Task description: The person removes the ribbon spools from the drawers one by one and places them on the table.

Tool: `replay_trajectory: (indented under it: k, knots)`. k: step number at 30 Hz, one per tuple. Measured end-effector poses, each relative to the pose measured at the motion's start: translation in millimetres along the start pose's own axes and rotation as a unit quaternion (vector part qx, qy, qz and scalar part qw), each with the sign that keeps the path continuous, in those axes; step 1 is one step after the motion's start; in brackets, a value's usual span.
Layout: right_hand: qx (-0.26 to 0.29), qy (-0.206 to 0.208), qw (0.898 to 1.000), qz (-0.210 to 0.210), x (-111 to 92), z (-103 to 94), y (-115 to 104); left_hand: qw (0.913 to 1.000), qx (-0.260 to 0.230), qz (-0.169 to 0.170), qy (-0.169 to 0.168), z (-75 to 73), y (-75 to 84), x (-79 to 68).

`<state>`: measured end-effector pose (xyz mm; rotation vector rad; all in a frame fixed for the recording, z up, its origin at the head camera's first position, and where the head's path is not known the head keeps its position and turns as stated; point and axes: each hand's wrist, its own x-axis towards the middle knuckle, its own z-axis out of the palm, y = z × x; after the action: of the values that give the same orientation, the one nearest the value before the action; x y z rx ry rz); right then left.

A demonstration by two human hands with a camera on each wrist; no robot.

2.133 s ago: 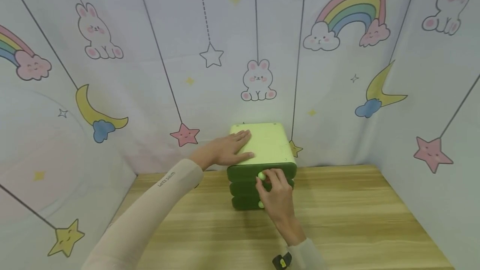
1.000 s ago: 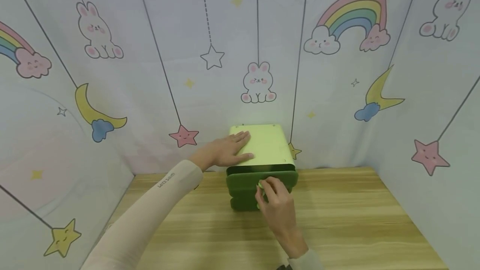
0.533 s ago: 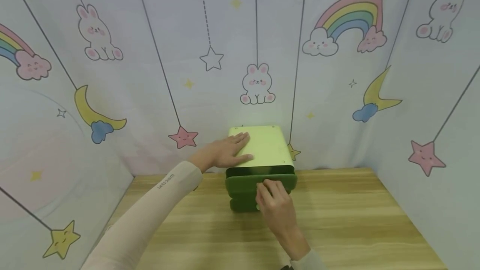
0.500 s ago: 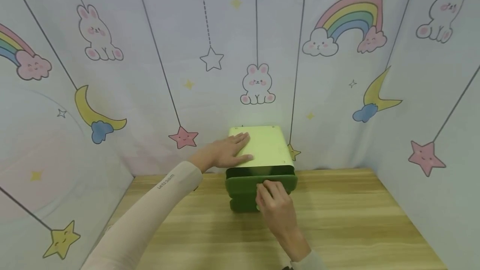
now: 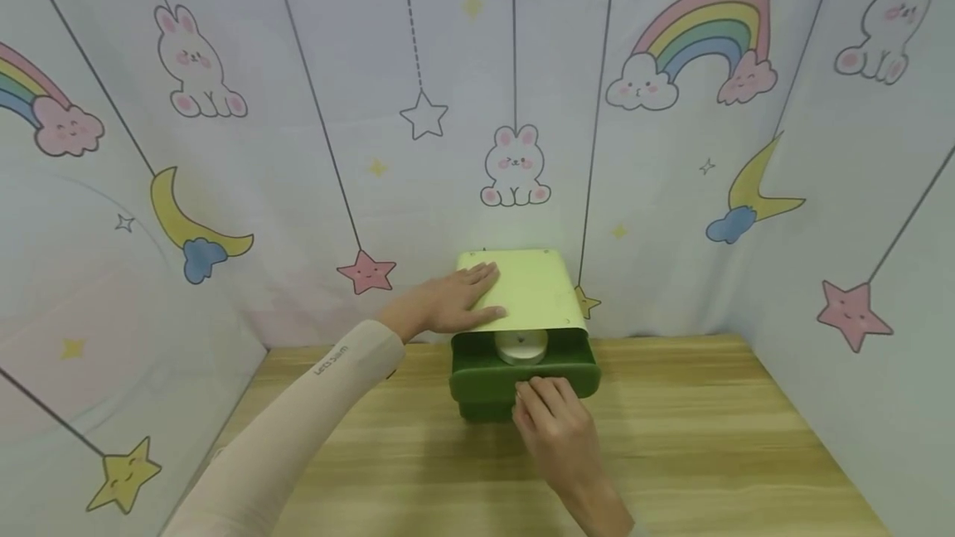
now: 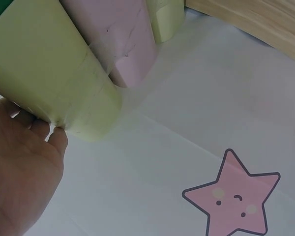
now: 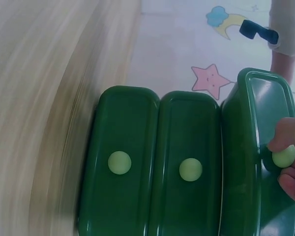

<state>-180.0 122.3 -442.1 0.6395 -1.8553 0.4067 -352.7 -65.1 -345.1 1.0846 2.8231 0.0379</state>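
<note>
A small drawer cabinet (image 5: pixel 537 288) with a pale yellow-green top stands against the back wall. My left hand (image 5: pixel 448 305) lies flat on the left part of its top, fingers straight. In front, my right hand (image 5: pixel 558 429) pinches the round light-green knob (image 7: pixel 284 157) of the green top drawer (image 5: pixel 477 381), which is pulled well out. A round white object (image 5: pixel 521 348) with a dark mark at its middle shows inside that drawer. The right wrist view shows the middle drawer (image 7: pixel 187 211) and bottom drawer (image 7: pixel 119 201) pushed in, each with its own knob.
The cabinet stands at the back of a wood-grain tabletop (image 5: pixel 358 446). White cloth walls (image 5: pixel 418 214) printed with bunnies, stars and rainbows rise behind and at both sides. In the left wrist view, a pink tier (image 6: pixel 120 42) shows between yellow ones on the cabinet's side.
The top drawer has gone from closed to well out, drawn toward me by the right hand on its knob. The white object inside has come into sight. My left hand has stayed put.
</note>
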Motion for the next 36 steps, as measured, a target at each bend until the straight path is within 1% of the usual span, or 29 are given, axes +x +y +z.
replay_trajectory:
  k: [6, 16, 20, 28, 36]
  knots:
    - [0.005, 0.005, 1.000, 0.000, -2.2, -6.5, -3.0, 1.0000, 0.001, 0.003, 0.005, -0.9, 0.6, 0.4]
    - [0.016, 0.009, 1.000, 0.000, -5.0, -13.8, -7.8, 1.0000, -0.004, 0.001, 0.002, -1.0, 1.2, 0.1]
    - [0.019, 0.024, 1.000, -0.009, -4.3, -15.4, -8.0, 1.0000, -0.006, 0.000, 0.006, -0.7, 0.2, 0.5]
    - [0.013, 0.050, 0.998, -0.027, -4.9, -18.1, -11.2, 1.0000, 0.000, -0.004, 0.002, -0.1, 1.1, 0.1]
    - [0.016, 0.039, 0.999, -0.030, -9.4, -23.2, -15.2, 1.0000, -0.004, -0.004, 0.001, 1.8, -0.1, -0.7]
